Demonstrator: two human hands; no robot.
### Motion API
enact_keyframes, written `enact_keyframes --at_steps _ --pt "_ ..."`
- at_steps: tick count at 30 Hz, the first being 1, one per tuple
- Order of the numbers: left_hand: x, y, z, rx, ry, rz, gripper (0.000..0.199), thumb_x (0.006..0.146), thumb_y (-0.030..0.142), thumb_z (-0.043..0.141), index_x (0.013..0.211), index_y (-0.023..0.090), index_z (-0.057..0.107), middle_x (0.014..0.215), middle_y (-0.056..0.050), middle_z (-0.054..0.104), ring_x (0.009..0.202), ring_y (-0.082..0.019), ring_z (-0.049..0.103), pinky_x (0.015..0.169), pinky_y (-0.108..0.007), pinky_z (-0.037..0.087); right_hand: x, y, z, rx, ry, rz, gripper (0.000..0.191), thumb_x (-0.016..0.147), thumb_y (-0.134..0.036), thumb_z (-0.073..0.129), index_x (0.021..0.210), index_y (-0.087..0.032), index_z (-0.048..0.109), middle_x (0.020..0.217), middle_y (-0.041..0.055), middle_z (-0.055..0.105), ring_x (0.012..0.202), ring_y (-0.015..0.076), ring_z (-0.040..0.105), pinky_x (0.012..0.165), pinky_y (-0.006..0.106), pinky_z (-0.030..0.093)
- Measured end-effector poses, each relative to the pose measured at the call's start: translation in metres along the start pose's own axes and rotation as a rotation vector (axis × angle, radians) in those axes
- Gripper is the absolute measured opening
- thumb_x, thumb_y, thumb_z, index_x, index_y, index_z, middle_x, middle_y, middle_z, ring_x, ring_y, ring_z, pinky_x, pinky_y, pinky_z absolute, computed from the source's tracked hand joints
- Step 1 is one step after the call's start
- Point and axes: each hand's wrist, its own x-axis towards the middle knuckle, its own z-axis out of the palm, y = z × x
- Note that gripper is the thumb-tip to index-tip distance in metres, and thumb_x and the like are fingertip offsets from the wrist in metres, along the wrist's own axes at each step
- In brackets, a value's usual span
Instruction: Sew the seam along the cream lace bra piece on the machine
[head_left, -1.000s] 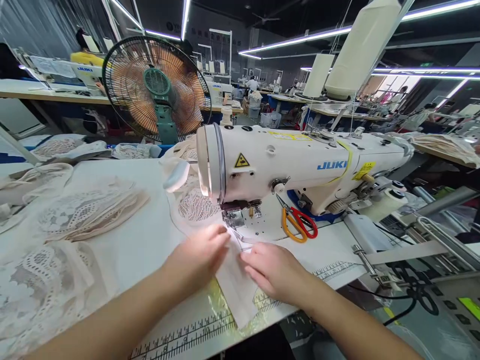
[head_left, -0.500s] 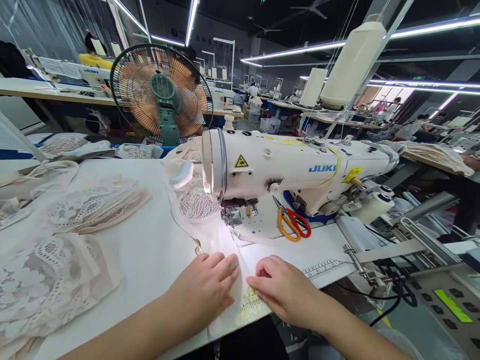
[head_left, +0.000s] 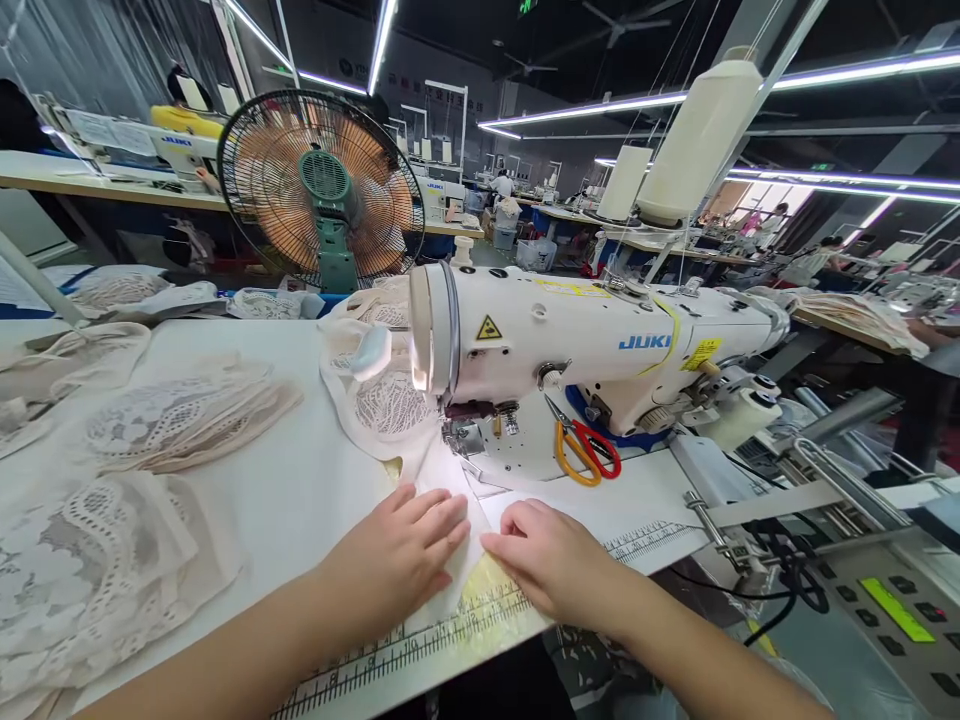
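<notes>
A pale lace garment piece (head_left: 397,405) lies on the sewing table, running under the presser foot of the white sewing machine (head_left: 570,330). My left hand (head_left: 409,545) rests flat on the garment's near end, fingers stretched toward the needle. To its right, my right hand (head_left: 555,555) has its fingers curled, with thumb and forefinger pinched at the fabric's right edge. Scissors (head_left: 589,450) with one orange and one red handle lie on the machine bed, beyond my right hand. The needle tip itself is too small to make out.
Stacked lace pieces (head_left: 112,560) cover the table's left side. A printed ruler strip (head_left: 420,640) runs along the front edge. Behind the table stands a large fan (head_left: 326,190). Thread cones (head_left: 701,140) rise behind the machine, and a control panel (head_left: 892,610) sits at right.
The garment's near end has slid away from me toward the needle, uncovering more of the ruler strip. My hands have moved slightly forward and left with it.
</notes>
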Motion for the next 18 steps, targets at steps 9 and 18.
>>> enact_keyframes --at_steps 9,18 --pt "0.007 -0.017 -0.01 0.053 -0.05 0.066 0.03 0.09 0.017 0.045 0.113 0.015 0.064 0.124 -0.012 0.062 0.112 -0.025 0.057 0.096 -0.041 0.049 0.018 0.002 -0.003 -0.073 -0.054 0.029 0.023 0.086 -0.015 0.046 0.103 -0.019 0.061 0.084 0.0048 0.053 0.074 0.0155 0.042 0.06 0.026 0.028" --pt "0.014 -0.03 -0.011 0.033 -0.103 0.1 0.038 0.084 0.008 0.043 0.116 0.015 0.062 0.122 -0.011 0.063 0.104 -0.025 0.06 0.085 -0.038 0.053 0.036 0.002 -0.011 -0.16 -0.122 0.062 0.025 0.087 -0.018 0.046 0.107 -0.018 0.06 0.08 0.005 0.057 0.071 0.0171 0.048 0.055 0.029 0.026"
